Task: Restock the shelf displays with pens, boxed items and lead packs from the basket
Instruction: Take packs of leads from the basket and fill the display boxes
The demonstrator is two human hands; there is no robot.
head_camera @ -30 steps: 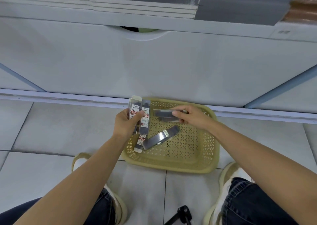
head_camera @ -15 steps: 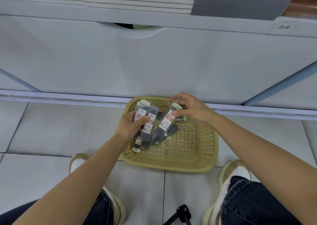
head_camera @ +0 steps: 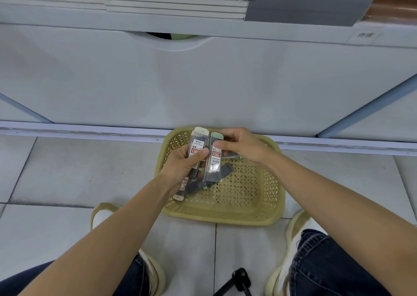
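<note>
A clear lead pack marked 0.5 (head_camera: 198, 145), cream cap at its top end, stands nearly upright in the left hand (head_camera: 180, 167). The fingers curl round it and the thumb presses across its red label. More dark packs sit behind it in the same grip; how many cannot be told. Touching it at three o'clock is a lead pack marked 0.7 (head_camera: 215, 160), green-capped. The right hand (head_camera: 244, 148) pinches it near the top between thumb and fingers.

Both packs are held above the far left part of a yellow perforated basket (head_camera: 248, 205). Under the hands, a cream-capped pack (head_camera: 180, 191) lies by the basket's left wall, its cap pointing to seven o'clock. A dark pack (head_camera: 226, 168) lies just at five o'clock from the 0.7 pack.

The basket rests on a pale tiled floor (head_camera: 67, 171), a little below the middle of the view. At twelve o'clock from it rises the white base panel (head_camera: 203, 81) of a shelf unit, and flat grey stacks (head_camera: 176, 4) lie on the shelf above. Cream shoes and dark jeans show at seven and five o'clock. A black stand (head_camera: 241, 277) pokes in at six o'clock.
</note>
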